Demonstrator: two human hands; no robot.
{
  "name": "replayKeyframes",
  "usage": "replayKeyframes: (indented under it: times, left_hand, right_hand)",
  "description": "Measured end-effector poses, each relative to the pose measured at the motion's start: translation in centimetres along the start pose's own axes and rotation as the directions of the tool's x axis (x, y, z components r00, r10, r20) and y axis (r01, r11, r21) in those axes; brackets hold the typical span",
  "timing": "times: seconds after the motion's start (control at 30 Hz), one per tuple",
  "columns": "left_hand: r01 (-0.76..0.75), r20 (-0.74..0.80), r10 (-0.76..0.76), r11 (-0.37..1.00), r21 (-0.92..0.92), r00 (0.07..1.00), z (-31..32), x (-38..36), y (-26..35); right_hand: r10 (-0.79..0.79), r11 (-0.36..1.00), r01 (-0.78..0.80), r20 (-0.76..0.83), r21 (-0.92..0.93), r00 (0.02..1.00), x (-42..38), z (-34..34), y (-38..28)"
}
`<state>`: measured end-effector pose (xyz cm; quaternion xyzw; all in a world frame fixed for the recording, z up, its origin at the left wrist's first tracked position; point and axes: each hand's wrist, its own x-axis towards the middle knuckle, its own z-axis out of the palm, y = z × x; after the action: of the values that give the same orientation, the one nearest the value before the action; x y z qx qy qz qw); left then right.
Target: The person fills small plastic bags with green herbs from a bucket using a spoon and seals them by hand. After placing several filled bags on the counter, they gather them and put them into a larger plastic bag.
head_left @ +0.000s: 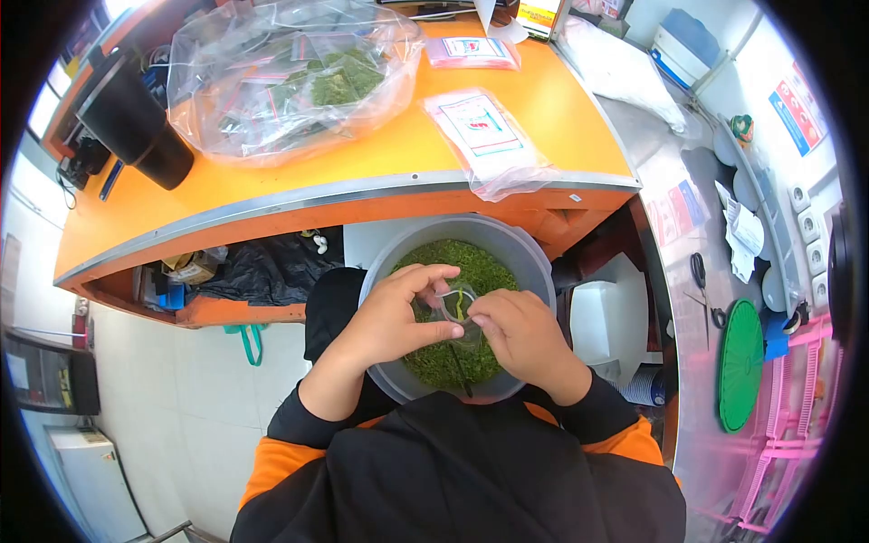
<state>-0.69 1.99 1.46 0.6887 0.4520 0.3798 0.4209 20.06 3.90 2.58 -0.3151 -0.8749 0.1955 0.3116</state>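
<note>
An orange table (344,172) curves across in front of the seated person, its metal-trimmed edge just beyond a round, see-through tub (541,271). On the tabletop I see a big clear bag (213,100) with smaller packets and some green material inside, a black tumbler (136,122) with a blue pen (111,180) near it, and two lots of printed packets, the nearer one (484,136) hanging over the edge, the other (471,52) lying farther back. Off to the right, a metal counter (665,380) carries scissors (699,276) and a green round disc (741,365), beside pink racks (778,407).

The small clear bag (459,306) is held above the tub, over finely cut green material (453,258). It looks thin and glossy, its mouth spread into a rounded opening, with green showing within or through it; I can't tell which. A thin dark rod (459,366) shows below it. The left hand (394,312) has its thumb and fingers moderately spread around one side of the bag; the right hand (520,330) pinches the other side, fingers curled close together. Both hands hide part of the tub's contents.
</note>
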Motion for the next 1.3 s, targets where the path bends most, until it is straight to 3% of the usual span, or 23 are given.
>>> replayKeyframes:
  times: [0.2,0.3,0.4,0.5,0.6,0.7,0.8,0.9,1.0,1.07,1.13,1.23,1.3]
  left_hand:
    - [0.110,0.013,-0.109,0.977,-0.184,0.994,-0.3,-0.2,-0.2]
    - [0.112,-0.104,-0.126,0.985,-0.130,0.987,0.3,-0.4,0.2]
    - [-0.052,-0.130,0.063,0.995,0.088,0.990,0.9,-0.5,0.5]
    - [-0.076,-0.124,0.089,0.992,0.106,0.988,1.4,-0.6,0.6]
    - [-0.039,-0.156,0.062,0.988,0.149,0.986,1.1,-0.6,0.6]
    - [-0.036,-0.220,0.057,0.995,0.097,0.974,0.9,-1.0,-0.3]
    - [0.035,-0.226,-0.083,0.977,-0.208,0.971,1.6,-1.2,-1.3]
    - [0.037,-0.147,-0.104,0.916,-0.399,0.984,2.3,-1.3,-1.7]
    - [0.132,-0.056,-0.162,0.926,-0.352,0.985,2.1,-1.6,-1.1]
    - [0.001,-0.030,-0.003,0.997,-0.082,1.000,1.7,-1.5,-0.6]
    - [0.142,0.051,-0.148,0.985,0.100,0.988,1.0,-1.1,1.2]
    - [0.025,-0.010,-0.023,0.956,0.292,1.000,1.0,-0.8,0.9]
    - [-0.040,0.007,0.040,0.957,0.286,0.999,1.1,-0.7,0.8]
  right_hand:
    - [-0.053,0.994,0.059,-0.063,0.094,0.997,0.1,0.0,0.5]
    - [0.000,0.991,0.004,-0.030,0.134,1.000,0.2,-0.4,0.4]
    - [0.086,0.972,-0.091,0.033,0.216,0.996,0.0,-0.2,0.7]
    - [0.101,0.980,-0.106,0.035,0.170,0.994,-0.1,0.5,1.2]
    - [0.368,0.822,-0.349,0.046,0.451,0.928,-0.3,0.0,0.7]
    - [0.397,0.856,-0.334,-0.087,0.395,0.914,-0.2,-0.8,0.9]
    - [0.318,0.918,-0.245,-0.209,0.311,0.925,0.2,-0.5,0.3]
    - [0.426,0.823,-0.345,-0.088,0.452,0.900,-0.4,0.8,0.4]
    - [0.557,0.611,-0.529,0.155,0.589,0.816,-1.3,1.5,1.9]
    - [0.538,0.667,-0.534,0.161,0.520,0.828,-1.4,1.1,1.6]
    - [0.528,0.623,-0.509,0.162,0.593,0.834,-1.6,1.4,1.8]
    - [0.512,0.565,-0.474,0.163,0.675,0.843,-1.5,1.6,1.8]
    - [0.495,0.543,-0.473,0.191,0.694,0.848,-1.4,1.8,1.9]
